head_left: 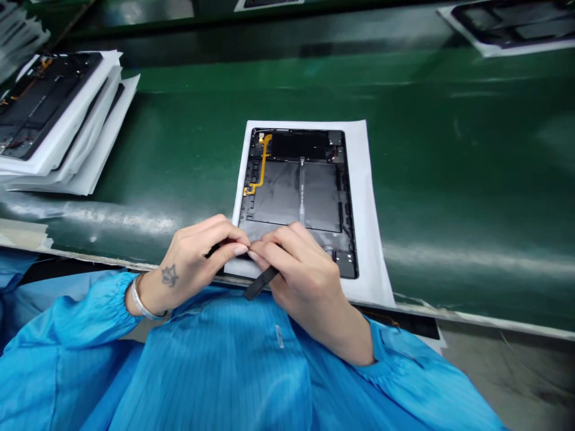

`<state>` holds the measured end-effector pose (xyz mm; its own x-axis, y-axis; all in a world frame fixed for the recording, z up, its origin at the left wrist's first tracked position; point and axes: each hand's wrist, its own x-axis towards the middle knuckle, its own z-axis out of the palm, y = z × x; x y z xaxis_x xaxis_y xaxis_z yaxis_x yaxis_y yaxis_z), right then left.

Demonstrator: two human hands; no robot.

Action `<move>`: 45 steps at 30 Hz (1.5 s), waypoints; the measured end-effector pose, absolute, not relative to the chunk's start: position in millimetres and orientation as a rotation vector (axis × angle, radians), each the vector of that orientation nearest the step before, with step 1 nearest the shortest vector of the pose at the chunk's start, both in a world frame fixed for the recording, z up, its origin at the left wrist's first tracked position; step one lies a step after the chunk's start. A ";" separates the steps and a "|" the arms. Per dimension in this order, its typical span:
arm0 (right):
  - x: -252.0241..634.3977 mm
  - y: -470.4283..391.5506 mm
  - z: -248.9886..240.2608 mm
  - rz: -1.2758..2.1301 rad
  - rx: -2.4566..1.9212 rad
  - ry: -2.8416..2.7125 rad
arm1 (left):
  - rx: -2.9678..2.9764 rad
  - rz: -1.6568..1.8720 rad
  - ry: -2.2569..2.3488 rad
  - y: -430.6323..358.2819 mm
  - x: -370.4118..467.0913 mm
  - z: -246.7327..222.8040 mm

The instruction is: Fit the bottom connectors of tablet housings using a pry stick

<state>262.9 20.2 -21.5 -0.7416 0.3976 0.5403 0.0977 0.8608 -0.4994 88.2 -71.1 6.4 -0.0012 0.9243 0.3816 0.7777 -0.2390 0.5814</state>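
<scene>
Blue smock (215,365) fronts tablet's (287,191) near edge, left hand (202,248) pinched narrow, right hand (308,266) holding black strip (259,284), green bench (453,185) stretching rightward.

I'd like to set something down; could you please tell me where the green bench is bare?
The green bench is bare right of the white sheet under the opened tablet, below the upper-right tablet; a smaller patch lies between that sheet and the tablet stack at left. Crowded: the opened tablet's near edge, where left hand and right hand converge.
</scene>
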 end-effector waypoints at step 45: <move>286.4 31.8 6.9 0.192 -0.370 -2.611 | 2.475 0.593 1.660 -74.1 56.7 -15.2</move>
